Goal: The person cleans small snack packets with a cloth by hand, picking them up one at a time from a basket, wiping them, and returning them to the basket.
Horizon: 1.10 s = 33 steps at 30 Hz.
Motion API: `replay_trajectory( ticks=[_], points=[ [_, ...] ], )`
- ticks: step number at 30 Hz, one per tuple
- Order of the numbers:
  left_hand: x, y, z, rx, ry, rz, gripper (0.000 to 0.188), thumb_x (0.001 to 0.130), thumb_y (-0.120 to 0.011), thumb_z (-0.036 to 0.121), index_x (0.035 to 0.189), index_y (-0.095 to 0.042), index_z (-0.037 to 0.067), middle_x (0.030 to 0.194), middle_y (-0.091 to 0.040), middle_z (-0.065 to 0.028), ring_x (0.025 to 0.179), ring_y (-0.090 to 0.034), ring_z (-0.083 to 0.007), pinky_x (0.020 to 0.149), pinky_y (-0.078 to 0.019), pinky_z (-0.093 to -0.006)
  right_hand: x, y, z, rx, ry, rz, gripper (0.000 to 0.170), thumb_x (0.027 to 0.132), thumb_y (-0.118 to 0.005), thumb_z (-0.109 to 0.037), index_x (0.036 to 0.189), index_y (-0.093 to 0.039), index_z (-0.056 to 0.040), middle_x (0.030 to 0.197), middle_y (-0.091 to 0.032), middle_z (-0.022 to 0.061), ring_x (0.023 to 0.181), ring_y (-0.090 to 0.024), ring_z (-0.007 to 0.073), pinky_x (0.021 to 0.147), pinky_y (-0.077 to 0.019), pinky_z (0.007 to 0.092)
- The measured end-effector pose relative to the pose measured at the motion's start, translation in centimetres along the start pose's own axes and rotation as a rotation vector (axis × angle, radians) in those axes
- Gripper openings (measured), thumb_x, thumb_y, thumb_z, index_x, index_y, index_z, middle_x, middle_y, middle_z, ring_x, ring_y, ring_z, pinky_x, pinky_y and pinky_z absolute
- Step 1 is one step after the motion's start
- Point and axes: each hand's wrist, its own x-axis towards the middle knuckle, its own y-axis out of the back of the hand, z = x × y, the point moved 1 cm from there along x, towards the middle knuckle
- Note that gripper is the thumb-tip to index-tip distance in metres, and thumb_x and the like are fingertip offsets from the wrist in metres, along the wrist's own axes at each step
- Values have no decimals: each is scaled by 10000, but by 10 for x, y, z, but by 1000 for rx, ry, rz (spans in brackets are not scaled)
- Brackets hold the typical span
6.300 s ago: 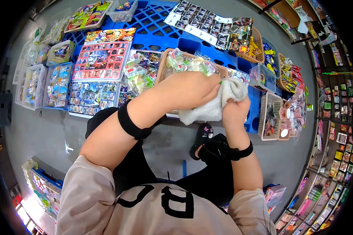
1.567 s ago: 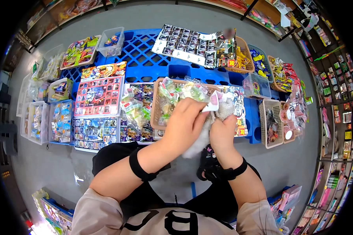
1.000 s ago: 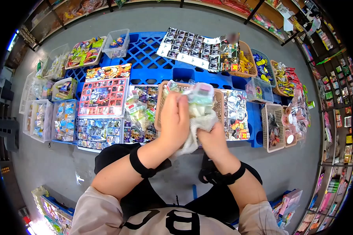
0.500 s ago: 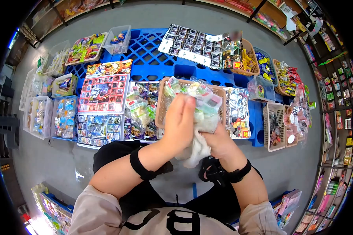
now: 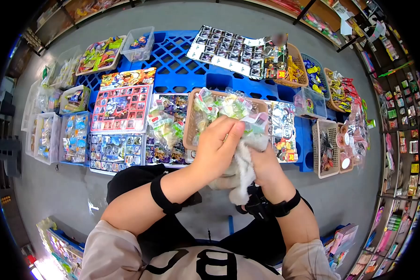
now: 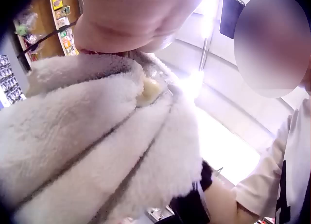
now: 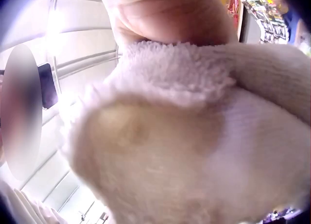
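In the head view, my left hand (image 5: 219,147) curls at the near side of a clear plastic packet (image 5: 255,127) with a pinkish label at its end. My right hand (image 5: 266,167) grips a white fluffy towel (image 5: 245,170), bunched against the packet and hanging below both hands. The left wrist view has the towel's folds (image 6: 87,122) under the heel of my left hand (image 6: 141,20), and a pale yellowish piece (image 6: 151,91) in clear plastic peeks out among them. In the right wrist view, towel (image 7: 175,73) fills the space beneath my right hand (image 7: 175,15); its fingertips are hidden.
A tan basket (image 5: 189,133) of similar packets stands just beyond my hands on a blue plastic pallet (image 5: 172,84). More packets (image 5: 165,128) lie left of it on printed card sheets (image 5: 116,154). Snack bins (image 5: 74,137) line the left; baskets (image 5: 326,149) line the right.
The packet's labelled end, pinched upright in my left hand earlier, now lies low beyond my fingers. The towel has shifted against it and hangs lower between my hands.
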Motion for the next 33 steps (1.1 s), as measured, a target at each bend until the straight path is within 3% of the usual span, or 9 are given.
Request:
replay_trajectory(
  ticks=[5,7,13,15,18,21,23,31,33],
  points=[
    [5,3,0,-20,-32,82,229,876,-457,185,790,-538,-11,669,-473,-82,592,-452,-178,553,-364,-281,-12,-15,1,13,140,-218,395,720,-520,71,1101,-483,-26,1006,-547,50,896,-541,146,775,-433,272],
    [9,7,-6,-233,246,165,252,888,-442,200,802,-540,-15,680,-483,-65,602,-444,-143,555,-366,-270,-13,-20,-2,-83,130,-241,392,727,-519,56,1109,-480,-23,1012,-550,47,902,-534,134,788,-423,270],
    [11,5,-12,-139,140,212,273,898,-431,227,832,-540,-15,698,-486,-35,625,-434,-104,575,-373,-245,-16,-20,-3,-438,321,-11,306,749,-517,7,1054,-523,1,975,-588,80,885,-538,118,762,-429,268],
    [11,4,-12,-145,138,218,268,899,-430,230,850,-540,-9,708,-493,-27,623,-429,-95,574,-373,-237,-18,-21,-10,-628,289,26,367,724,-427,93,1077,-497,16,978,-574,79,895,-541,142,784,-423,273],
    [13,0,-2,-467,279,100,222,895,-444,214,981,-497,16,774,-537,-28,665,-477,-79,597,-397,-223,-19,-15,-9,-854,420,2,349,722,-436,83,1057,-508,19,920,-591,70,841,-555,136,731,-441,277],
    [11,-8,0,-701,500,13,253,887,-463,192,1084,-414,41,855,-565,-38,734,-528,-80,636,-425,-220,-16,-11,0,-789,522,11,322,735,-438,58,1045,-513,16,900,-593,66,814,-557,132,707,-444,271],
    [14,-3,-10,-751,528,-39,384,874,-480,160,1198,-318,34,1087,-501,-99,970,-513,-151,838,-415,-279,-19,-13,-3,-661,435,-7,309,744,-429,53,1039,-515,16,907,-589,67,821,-553,132,704,-443,268],
    [14,0,-4,-789,353,82,317,906,-406,184,1187,-323,67,1078,-491,-58,932,-517,-141,797,-435,-274,-21,-3,-4,-457,310,-31,325,766,-386,77,1068,-483,12,994,-552,87,897,-539,154,739,-453,279],
    [15,5,4,-689,362,60,323,911,-391,188,1201,-301,76,1074,-487,-60,935,-509,-143,796,-429,-268,-20,-2,-8,-104,208,48,362,760,-379,91,1106,-450,11,1030,-537,104,933,-542,188,802,-445,308]
  ],
)
